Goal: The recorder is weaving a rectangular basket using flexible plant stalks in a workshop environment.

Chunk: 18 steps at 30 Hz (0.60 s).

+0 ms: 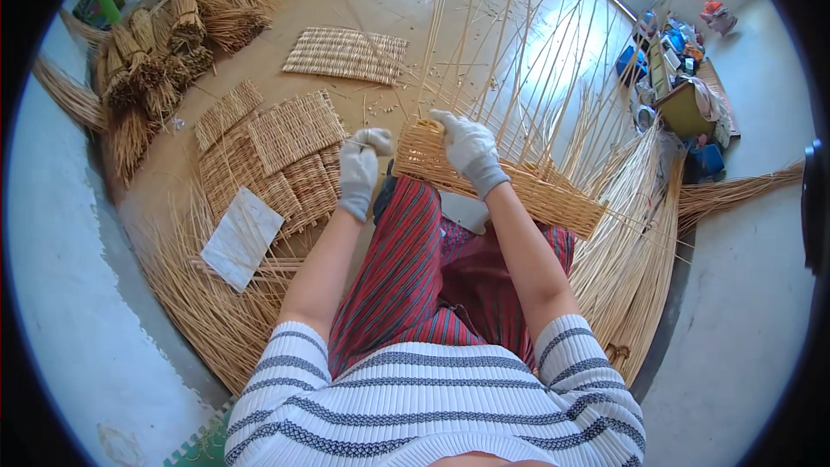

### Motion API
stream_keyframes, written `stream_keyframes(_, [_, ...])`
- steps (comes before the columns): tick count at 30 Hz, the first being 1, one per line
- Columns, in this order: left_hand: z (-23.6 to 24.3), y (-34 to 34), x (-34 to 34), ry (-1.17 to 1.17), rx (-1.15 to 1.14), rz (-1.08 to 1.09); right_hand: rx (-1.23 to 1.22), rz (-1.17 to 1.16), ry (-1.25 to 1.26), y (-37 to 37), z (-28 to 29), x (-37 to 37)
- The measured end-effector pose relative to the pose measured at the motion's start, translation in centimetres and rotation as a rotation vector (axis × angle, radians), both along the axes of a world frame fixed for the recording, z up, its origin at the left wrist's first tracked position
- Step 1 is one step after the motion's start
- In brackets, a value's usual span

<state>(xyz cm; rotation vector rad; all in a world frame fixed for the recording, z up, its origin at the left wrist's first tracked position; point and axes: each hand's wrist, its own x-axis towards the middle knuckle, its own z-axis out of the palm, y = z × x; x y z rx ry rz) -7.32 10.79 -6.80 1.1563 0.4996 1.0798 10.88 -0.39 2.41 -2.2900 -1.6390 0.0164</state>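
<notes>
A partly woven wicker basket (pixel 527 190) lies across my lap, its long woven wall slanting down to the right. Long upright wicker stakes (pixel 519 52) fan out from its far side. My right hand (pixel 469 149), in a pale grey-white knitted glove, is closed over the basket's rim near the left corner. Just off that corner, my left hand (pixel 360 164) in a matching glove is raised, apart from the weave. Its fingers are pinched together, and a thin wicker strand shows at them; its full run is hard to follow.
Woven mats (pixel 296 131) are piled on the left, with another mat (pixel 346 54) beyond. A pale flat board (pixel 242 239) rests over loose strands. Bundled wicker (pixel 164 52) lines the left wall; long loose wicker (pixel 631 268) lies at right. Household items (pixel 679 60) crowd the right wall.
</notes>
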Motion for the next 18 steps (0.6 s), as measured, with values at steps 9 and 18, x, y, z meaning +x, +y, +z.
stream_keyframes(9, [-1.2,1.5,-0.1,0.332,-0.059,-0.176,-0.076,0.079,0.061,-0.4,0.4,0.8])
stream_keyframes(18, [-0.3,1.4,6.1,0.479,0.29,-0.343,0.189,0.069,-0.19,-2.3,-0.2,-0.9])
